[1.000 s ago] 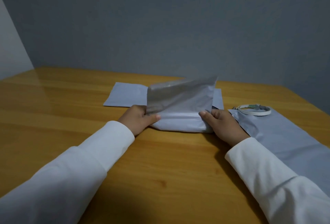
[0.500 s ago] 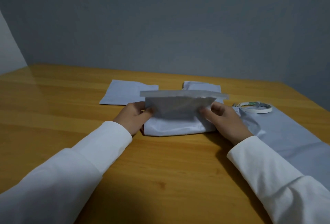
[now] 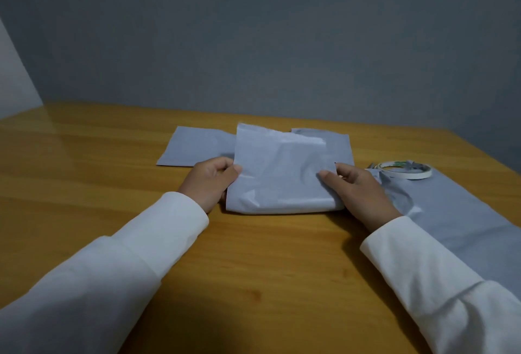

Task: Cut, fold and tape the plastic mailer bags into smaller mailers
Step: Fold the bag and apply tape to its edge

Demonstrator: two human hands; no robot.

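1. Wall (image 3: 253, 38), plain grey-blue, fills the upper half of the frame; a paler strip of another wall shows at the far left edge.
2. Bench (image 3: 267, 263), a glossy orange-brown wood top with the grain running left to right, fills the lower half; its far edge meets the wall across the middle of the frame.
3. A large grey mailer sheet (image 3: 465, 212) lies flat at the right of the frame and runs off the lower right edge.
4. The folded mailer (image 3: 282, 176) sits at the centre of the frame. Its fold rests on the bench along the near edge, and that fold is its long axis, running left to right. The upper flap leans away toward the wall, its free edge pointing to the top of the frame.
5. Two flat grey pieces lie behind it: a left piece (image 3: 197, 148) and a right piece (image 3: 338, 142), both partly hidden by the flap.
6. The left hand (image 3: 211, 184) grips the mailer's left edge, thumb on top and fingers (image 3: 222, 169) curled closed around it. The right hand (image 3: 358, 190) pinches the right edge, thumb pressed on the front face and the other fingers bent behind. Both wear white sleeves.
7. A tape roll (image 3: 406, 172) lies on the large sheet at the right of the frame, just beyond the right hand.
8. Half a second ago the flap was folded down toward the viewer with its edge level; now it is opened up and tilted back.
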